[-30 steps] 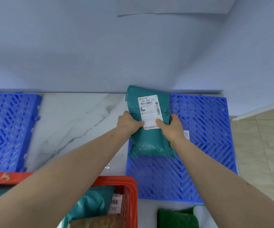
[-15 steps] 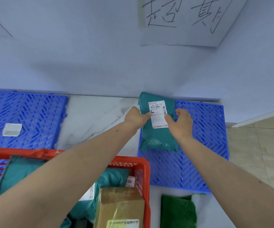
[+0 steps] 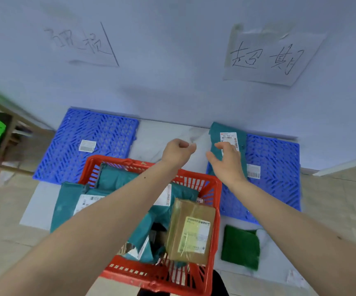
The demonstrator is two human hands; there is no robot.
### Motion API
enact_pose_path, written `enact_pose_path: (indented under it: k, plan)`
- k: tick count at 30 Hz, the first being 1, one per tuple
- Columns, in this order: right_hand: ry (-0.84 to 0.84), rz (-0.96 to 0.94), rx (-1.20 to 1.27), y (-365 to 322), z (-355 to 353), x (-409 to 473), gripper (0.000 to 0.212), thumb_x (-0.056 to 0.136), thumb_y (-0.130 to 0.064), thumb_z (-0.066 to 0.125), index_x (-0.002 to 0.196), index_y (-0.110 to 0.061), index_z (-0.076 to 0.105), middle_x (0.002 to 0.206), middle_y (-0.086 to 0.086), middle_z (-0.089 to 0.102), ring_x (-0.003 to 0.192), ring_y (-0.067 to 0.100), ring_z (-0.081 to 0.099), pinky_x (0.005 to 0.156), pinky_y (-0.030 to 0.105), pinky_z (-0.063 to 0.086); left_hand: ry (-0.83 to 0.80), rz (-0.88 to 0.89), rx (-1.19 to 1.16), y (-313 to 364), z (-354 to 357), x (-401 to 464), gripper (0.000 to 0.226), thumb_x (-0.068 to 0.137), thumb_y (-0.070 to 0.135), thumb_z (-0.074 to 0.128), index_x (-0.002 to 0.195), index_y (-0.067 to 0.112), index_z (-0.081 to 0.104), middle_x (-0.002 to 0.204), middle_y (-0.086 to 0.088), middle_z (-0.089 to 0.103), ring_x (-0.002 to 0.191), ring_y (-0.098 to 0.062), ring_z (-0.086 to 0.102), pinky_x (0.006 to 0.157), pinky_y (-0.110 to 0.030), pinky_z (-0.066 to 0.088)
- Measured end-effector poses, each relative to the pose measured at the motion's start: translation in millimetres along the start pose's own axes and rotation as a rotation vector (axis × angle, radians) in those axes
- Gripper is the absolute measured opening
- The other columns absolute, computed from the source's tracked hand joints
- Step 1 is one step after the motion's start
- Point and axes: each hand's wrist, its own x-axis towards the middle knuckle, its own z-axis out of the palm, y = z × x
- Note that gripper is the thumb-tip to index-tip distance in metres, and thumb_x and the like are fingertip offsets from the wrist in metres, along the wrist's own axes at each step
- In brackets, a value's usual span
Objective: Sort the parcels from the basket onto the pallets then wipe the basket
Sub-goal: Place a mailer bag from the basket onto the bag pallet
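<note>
Both hands had let go, the left hand (image 3: 178, 151) loosely curled and the right hand (image 3: 226, 161) spread, each grip empty, leaving the teal parcel (image 3: 217, 130) on the right pallet (image 3: 275, 163), so the red basket (image 3: 214, 189) came next.

Teal parcel (image 3: 226, 135) on right pallet (image 3: 275, 167), both hands empty above red basket (image 3: 214, 210)
</note>
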Motion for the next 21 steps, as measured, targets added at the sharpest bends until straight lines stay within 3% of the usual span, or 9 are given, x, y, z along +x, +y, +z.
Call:
enact_pose_path:
  k: [4,7,11,15,21]
  plan:
    - [-0.027,0.04,0.028,-14,17,-42,0.038,0.093,-0.031,0.063,0.126,-0.013,0.056,0.13,0.005,0.054,0.127,0.023,0.045,0.107,0.035,0.037,-0.009,-0.022,-0.044,-18,-31,-32,0.032,0.091,0.034,0.064,0.109,0.008,0.062,0.098,-0.005,0.063,0.091,-0.02,0.058,0.082,-0.035,0.05]
    - [-0.028,0.123,0.069,-16,28,-76,0.036,0.092,-0.033,0.064,0.122,-0.015,0.058,0.124,0.005,0.057,0.119,0.024,0.053,0.104,0.044,0.045,-0.036,-0.028,-0.054,-35,-44,-57,0.03,0.092,0.032,0.064,0.108,0.006,0.062,0.091,-0.001,0.061,0.084,-0.015,0.056,0.076,-0.03,0.048]
    - [0.003,0.2,0.09,-13,42,-121,0.031,0.092,-0.035,0.064,0.116,-0.018,0.059,0.119,0.001,0.06,0.113,0.022,0.057,0.098,0.041,0.049,-0.117,-0.035,-0.069,-64,-52,-89,0.018,0.093,0.029,0.064,0.096,0.012,0.059,0.082,0.003,0.059,0.084,-0.013,0.056,0.085,-0.035,0.051]
    - [-0.015,0.29,0.122,-3,49,-156,0.038,0.095,-0.033,0.061,0.126,-0.012,0.055,0.124,0.002,0.058,0.111,0.016,0.055,0.089,0.029,0.043,-0.192,-0.057,-0.012,-95,-49,-113,0.029,0.091,0.036,0.065,0.11,0.014,0.061,0.105,-0.002,0.065,0.099,-0.019,0.059,0.091,-0.039,0.052]
    - [-0.002,0.399,0.149,19,47,-189,0.039,0.097,-0.032,0.058,0.129,-0.01,0.052,0.124,0.003,0.058,0.112,0.019,0.055,0.093,0.032,0.046,-0.269,-0.104,0.066,-138,-30,-139,0.047,0.094,0.03,0.063,0.134,0.012,0.046,0.127,-0.003,0.055,0.115,-0.021,0.055,0.095,-0.034,0.048]
